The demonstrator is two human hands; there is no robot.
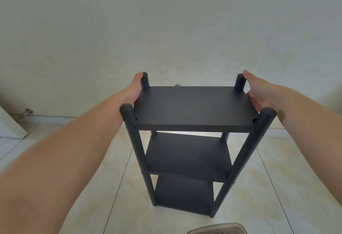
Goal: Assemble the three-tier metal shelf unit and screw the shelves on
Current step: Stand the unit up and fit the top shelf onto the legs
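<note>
**Black three-tier shelf unit upright on the tiled floor, a hand on each short end**

The shelf unit [192,141] stands upright on pale floor tiles [277,187], close to a plain light wall [166,30]. Four dark round posts carry three dark rectangular boards stacked one above another. The top shelf [194,108] sits a little below the post tips, so all four tips stick up past its corners. Below it the middle shelf [188,156] and the bottom shelf [183,193] are both seated between the posts. Small screw heads show on the outer sides of the near left post [137,148] and the near right post [246,152] at the level of the middle shelf.

The left hand [134,90] lies against the left short end of the top shelf, between the two left posts, fingers stretched out along the edge with the tips beside the far left post [145,81]. The right hand [257,93] mirrors it on the right short end, fingers straight, tips by the far right post [240,82]. Both hands press flat against the unit's sides; neither is curled around a post or board.

At the left, a metal door stop [26,113] projects from the wall's base beside a white panel [11,122]. A translucent plastic container [218,229] shows partly at the bottom edge, near the unit's foot.
</note>
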